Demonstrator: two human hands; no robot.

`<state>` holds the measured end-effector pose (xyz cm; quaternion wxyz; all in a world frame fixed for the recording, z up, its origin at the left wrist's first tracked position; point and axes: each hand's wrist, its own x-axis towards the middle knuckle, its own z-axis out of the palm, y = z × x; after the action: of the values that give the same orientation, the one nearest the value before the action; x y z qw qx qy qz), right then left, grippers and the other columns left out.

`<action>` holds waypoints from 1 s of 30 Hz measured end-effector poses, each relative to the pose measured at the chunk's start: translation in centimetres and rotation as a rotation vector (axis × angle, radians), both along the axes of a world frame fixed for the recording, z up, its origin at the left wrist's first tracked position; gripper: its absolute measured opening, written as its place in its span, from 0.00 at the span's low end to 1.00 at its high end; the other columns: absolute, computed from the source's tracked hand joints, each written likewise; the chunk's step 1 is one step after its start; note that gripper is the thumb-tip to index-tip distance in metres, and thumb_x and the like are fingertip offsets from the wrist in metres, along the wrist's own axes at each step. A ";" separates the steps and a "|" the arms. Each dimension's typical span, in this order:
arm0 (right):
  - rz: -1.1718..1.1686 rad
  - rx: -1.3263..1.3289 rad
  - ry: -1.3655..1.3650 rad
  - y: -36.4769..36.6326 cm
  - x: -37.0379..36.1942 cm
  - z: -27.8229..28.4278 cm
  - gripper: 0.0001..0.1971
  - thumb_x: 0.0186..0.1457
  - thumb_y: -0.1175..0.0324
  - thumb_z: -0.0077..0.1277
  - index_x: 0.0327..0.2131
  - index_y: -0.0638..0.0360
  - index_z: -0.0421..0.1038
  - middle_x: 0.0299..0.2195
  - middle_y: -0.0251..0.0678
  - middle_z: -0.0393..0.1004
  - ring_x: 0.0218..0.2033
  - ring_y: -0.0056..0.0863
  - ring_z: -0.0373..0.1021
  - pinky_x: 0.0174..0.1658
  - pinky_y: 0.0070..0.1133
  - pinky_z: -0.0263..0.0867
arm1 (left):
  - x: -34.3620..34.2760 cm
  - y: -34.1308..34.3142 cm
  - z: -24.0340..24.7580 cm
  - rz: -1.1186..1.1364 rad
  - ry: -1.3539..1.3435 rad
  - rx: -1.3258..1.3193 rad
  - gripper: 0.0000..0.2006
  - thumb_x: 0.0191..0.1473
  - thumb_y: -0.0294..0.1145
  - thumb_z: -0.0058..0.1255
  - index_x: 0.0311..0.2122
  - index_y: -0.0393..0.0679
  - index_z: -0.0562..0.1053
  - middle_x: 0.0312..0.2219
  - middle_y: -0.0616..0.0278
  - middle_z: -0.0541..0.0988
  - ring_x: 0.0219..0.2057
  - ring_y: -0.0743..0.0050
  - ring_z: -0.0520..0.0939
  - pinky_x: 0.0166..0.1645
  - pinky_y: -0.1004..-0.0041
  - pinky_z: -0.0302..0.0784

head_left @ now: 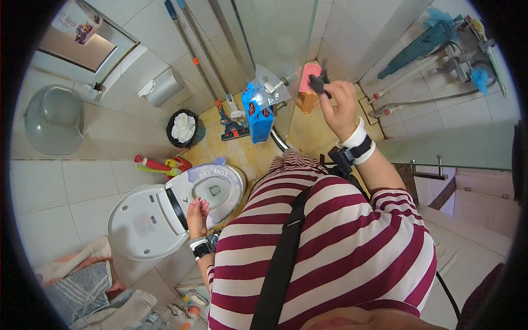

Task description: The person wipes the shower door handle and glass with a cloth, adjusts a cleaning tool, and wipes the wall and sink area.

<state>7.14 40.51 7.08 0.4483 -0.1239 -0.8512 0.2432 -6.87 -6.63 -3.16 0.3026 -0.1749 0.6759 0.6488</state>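
Observation:
My right hand [342, 107] is raised at the upper right, its fingers closed on a small dark grey object [317, 83] whose exact kind I cannot make out. Behind that object, partly covered, stands a pink-topped orange stool [307, 102]. My left hand [198, 216] hovers beside the toilet seat [234, 192], fingers loosely bent and apart, with nothing visible in them. The seat has a pale lilac cover, and the white lid [146, 223] is raised. A blue package [258, 118] with clear plastic [268, 82] at its top stands left of my right hand.
A glass panel [280, 38] stands beyond the package. Mop handles [192, 55] lean on the tiled wall near a black bin [197, 137] with a white liner. Shower pipes [434, 102] line the right wall. Towels [82, 291] lie at lower left.

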 end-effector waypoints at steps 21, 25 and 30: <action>0.037 0.824 -0.522 -3.5 -3.2 -5.6 0.19 0.39 0.69 0.43 0.38 0.61 0.71 0.40 0.34 0.72 0.48 0.27 0.64 0.63 0.29 0.43 | -6.0 22.3 13.0 -0.906 1.086 0.014 0.13 0.50 0.28 0.50 0.42 0.37 0.70 0.35 0.57 0.74 0.37 0.70 0.75 0.44 0.75 0.69; 0.190 0.803 -0.913 -4.4 -3.1 -5.2 0.17 0.38 0.69 0.44 0.35 0.62 0.72 0.39 0.37 0.72 0.46 0.27 0.65 0.63 0.30 0.43 | -6.1 29.2 15.1 -0.930 1.229 0.069 0.16 0.50 0.30 0.51 0.44 0.37 0.69 0.38 0.55 0.73 0.41 0.65 0.74 0.47 0.71 0.68; 0.082 0.754 -0.508 -4.8 -4.8 -5.1 0.17 0.41 0.70 0.43 0.38 0.62 0.71 0.41 0.38 0.71 0.50 0.31 0.63 0.64 0.32 0.40 | -7.8 33.0 12.7 -0.936 1.105 0.235 0.20 0.49 0.33 0.52 0.47 0.37 0.66 0.42 0.51 0.71 0.46 0.62 0.71 0.50 0.69 0.65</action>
<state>2.37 35.72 1.96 0.2289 0.0259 -0.9675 -0.1044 -14.66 26.42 9.49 0.1800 0.5183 0.6598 0.5135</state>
